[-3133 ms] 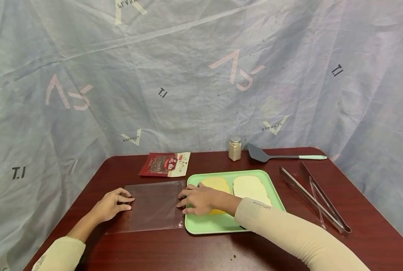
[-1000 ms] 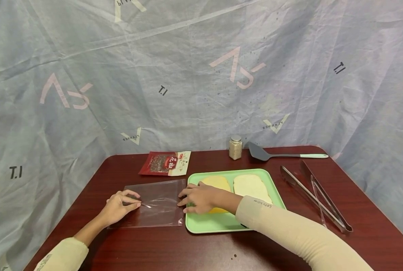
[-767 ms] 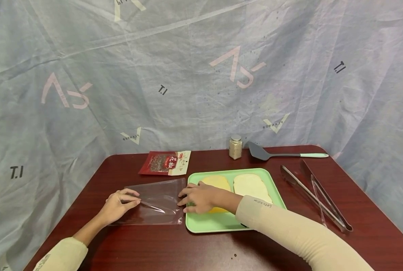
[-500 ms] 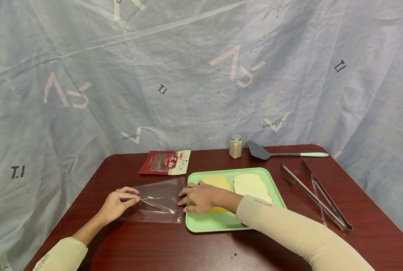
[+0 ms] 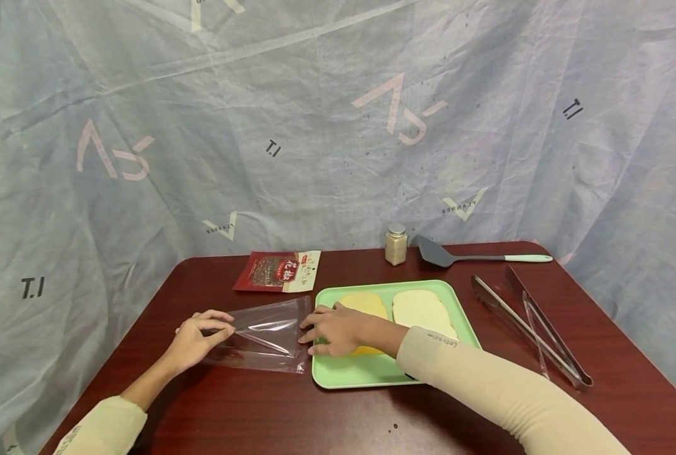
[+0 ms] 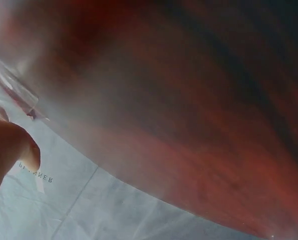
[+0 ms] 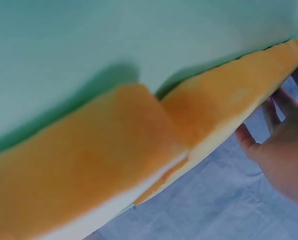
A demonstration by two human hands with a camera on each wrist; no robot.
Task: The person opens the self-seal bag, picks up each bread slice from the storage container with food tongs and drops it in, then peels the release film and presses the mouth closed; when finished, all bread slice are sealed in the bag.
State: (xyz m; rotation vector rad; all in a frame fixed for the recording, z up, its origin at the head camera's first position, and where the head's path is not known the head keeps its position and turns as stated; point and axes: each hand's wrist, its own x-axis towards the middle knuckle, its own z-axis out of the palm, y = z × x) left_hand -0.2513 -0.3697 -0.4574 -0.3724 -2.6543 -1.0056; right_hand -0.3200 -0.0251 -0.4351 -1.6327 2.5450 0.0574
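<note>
My left hand (image 5: 197,338) pinches the film of a clear plastic bag (image 5: 264,332) between thumb and fingertips, pulling creases across it. The bag lies on the dark red table beside a light green tray (image 5: 372,373). My right hand (image 5: 335,330) reaches over the tray, fingers spread, its fingertips at the tray's left rim and the bag's right end. Under that hand is a yellowish slice of bread (image 5: 366,303), partly hidden; a paler slice (image 5: 423,311) lies to its right. The right wrist view shows brown-crusted bread (image 7: 83,165) close up. Blurred film fills much of the left wrist view.
Behind the bag lies a red and white spice packet (image 5: 278,272). A small glass jar (image 5: 396,246) and a grey spatula (image 5: 437,253) with a pale handle are at the back. Metal tongs (image 5: 534,335) lie spread right of the tray. A grey cloth hangs behind.
My left hand has moved right from the bag's left edge and now pinches its film. Creases have formed and the bag's near edge has shifted away from me. My right hand has stayed put.
</note>
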